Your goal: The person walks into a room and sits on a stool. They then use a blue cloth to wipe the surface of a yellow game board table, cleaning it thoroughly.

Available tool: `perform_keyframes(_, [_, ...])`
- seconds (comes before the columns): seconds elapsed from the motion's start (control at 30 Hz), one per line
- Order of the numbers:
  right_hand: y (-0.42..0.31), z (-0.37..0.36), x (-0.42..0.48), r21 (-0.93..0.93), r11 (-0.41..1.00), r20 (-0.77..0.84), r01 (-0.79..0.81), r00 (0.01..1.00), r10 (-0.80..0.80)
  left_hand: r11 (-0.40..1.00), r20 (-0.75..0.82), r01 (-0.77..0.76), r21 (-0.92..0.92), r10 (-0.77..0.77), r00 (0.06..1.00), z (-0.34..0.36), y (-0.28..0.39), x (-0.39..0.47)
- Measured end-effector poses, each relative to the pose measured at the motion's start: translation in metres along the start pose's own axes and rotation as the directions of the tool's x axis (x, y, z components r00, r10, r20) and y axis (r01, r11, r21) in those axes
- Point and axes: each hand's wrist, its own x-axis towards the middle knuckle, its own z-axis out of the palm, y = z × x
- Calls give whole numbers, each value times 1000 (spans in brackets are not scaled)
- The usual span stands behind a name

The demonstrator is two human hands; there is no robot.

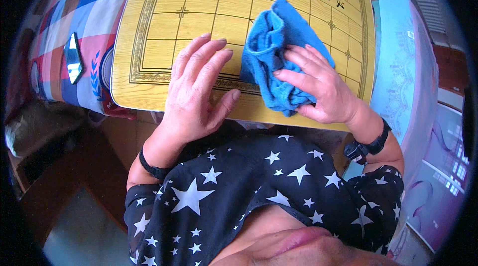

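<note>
A crumpled blue cloth (276, 60) lies on a yellow wood-grain table top printed as a Chinese chess board (198, 0). My right hand (317, 83) rests on the cloth's lower right part, fingers bent into its folds and thumb at its near edge; how firmly it grips does not show. My left hand (198, 86) is over the table's near edge, left of the cloth and apart from it. Its fingers are spread and slightly bent, and it holds nothing. One pointed corner of the cloth spreads flat toward the far side.
On the left, a plaid fabric cover (93, 8) bears a dark, shiny phone-like object (74, 58). A light blue cloth-covered piece of furniture (396, 60) stands close to the table's right edge. The table's rounded near left corner (119, 98) lies beside the plaid cover.
</note>
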Motion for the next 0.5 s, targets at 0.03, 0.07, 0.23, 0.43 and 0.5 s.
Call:
perform_keyframes(0.03, [3, 2, -11, -10, 999, -27, -38, 999, 38, 1000, -16, -10, 9, 10, 1000, 2, -1, 1])
perform_keyframes(0.07, [8, 6, -22, -12, 998, -127, -60, 990, 58, 1000, -14, -14, 20, 15, 1000, 2, -1, 2])
perform_keyframes(0.23, [46, 18, -103, 142, 820, -455, -554, 699, 551, 999, 0, -11, 33, 11, 1000, 4, 0, 0])
perform_keyframes(0.43, [22, 47, -175, 267, 766, -484, -585, 606, 631, 998, -69, -54, 19, 55, 996, 4, -6, -11])
perform_keyframes(0.5, [3, 50, -171, 191, 805, -460, -561, 673, 578, 998, -91, -62, 29, 64, 994, 3, -6, -15])
